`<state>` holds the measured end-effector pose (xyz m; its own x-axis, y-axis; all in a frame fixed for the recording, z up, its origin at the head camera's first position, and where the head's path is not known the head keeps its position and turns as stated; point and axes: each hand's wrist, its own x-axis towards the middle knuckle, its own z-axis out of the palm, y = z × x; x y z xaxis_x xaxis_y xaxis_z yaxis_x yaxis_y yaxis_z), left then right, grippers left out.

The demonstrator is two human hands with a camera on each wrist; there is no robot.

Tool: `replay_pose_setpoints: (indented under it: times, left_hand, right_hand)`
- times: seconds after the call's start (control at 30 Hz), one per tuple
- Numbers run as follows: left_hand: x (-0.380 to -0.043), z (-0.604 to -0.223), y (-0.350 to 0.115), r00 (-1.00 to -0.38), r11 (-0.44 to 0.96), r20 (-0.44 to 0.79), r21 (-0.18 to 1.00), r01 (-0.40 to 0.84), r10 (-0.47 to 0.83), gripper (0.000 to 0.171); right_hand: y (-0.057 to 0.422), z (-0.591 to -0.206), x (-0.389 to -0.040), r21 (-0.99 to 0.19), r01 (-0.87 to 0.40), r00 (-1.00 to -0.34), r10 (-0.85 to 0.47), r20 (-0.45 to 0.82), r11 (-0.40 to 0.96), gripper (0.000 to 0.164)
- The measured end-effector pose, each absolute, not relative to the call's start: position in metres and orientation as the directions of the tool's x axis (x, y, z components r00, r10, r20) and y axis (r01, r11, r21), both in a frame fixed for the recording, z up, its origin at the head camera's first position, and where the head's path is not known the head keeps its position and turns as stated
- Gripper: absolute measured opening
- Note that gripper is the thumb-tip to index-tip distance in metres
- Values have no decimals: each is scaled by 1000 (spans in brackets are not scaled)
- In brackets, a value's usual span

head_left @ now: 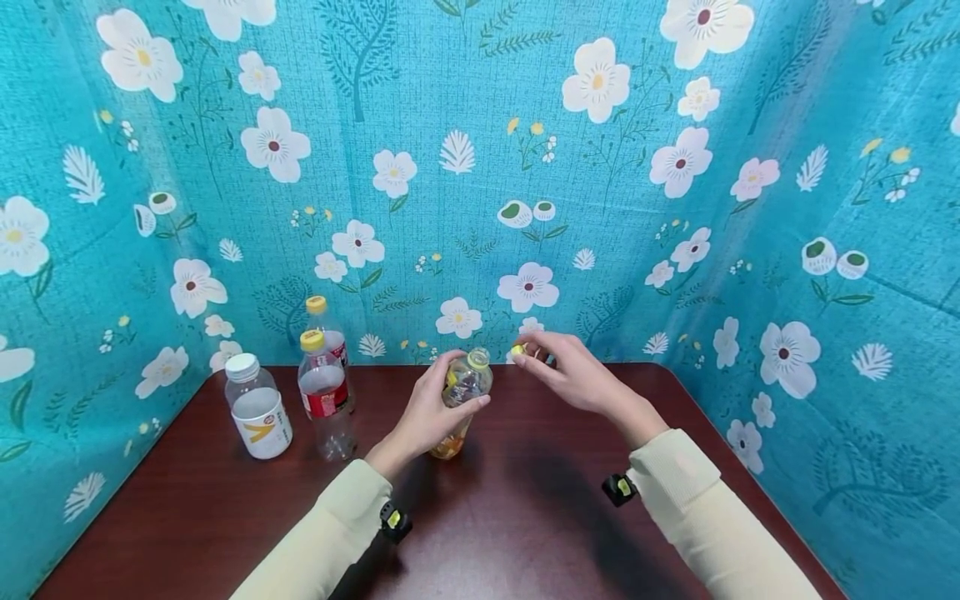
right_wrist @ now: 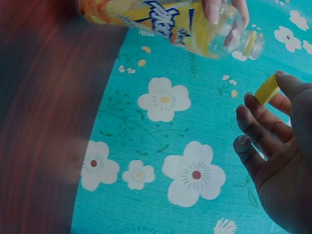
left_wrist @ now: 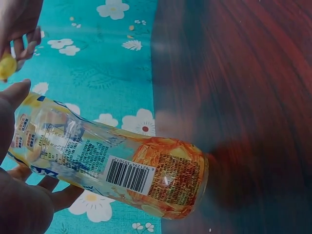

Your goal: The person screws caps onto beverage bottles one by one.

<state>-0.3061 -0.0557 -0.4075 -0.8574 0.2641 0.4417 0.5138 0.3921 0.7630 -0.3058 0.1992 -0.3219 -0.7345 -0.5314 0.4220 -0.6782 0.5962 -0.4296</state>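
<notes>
My left hand point(head_left: 437, 406) grips a clear plastic drink bottle point(left_wrist: 122, 161) around its upper body. The bottle's yellow and orange label bears a barcode, and its mouth is uncapped, as the right wrist view shows. It leans slightly in the head view; whether its base touches the table cannot be told. To its right, my right hand point(head_left: 573, 371) pinches a yellow bottle cap point(right_wrist: 267, 90) between thumb and fingertips, apart from the bottle's mouth. In the left wrist view the cap point(left_wrist: 7, 67) shows at the far left edge.
Left of my hands stand a white-capped bottle point(head_left: 258, 412) with a white label and two clear bottles with yellow caps, the nearer one point(head_left: 325, 392) red-labelled. They stand on a dark red-brown table point(head_left: 510, 533). A blue floral curtain point(head_left: 465, 208) hangs behind and at both sides.
</notes>
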Motion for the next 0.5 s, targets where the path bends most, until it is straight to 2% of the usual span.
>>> replay_pose_setpoints:
  times: [0.23, 0.5]
  left_hand:
    - [-305, -409, -53, -857, 390, 435, 764, 514, 277, 72]
    - [-299, -407, -50, -846, 377, 428, 762, 527, 317, 73]
  right_hand:
    - [192, -311, -305, -394, -721, -692, -579, 430, 570, 28]
    - [186, -303, -306, -409, -708, -705, -600, 378, 575, 28]
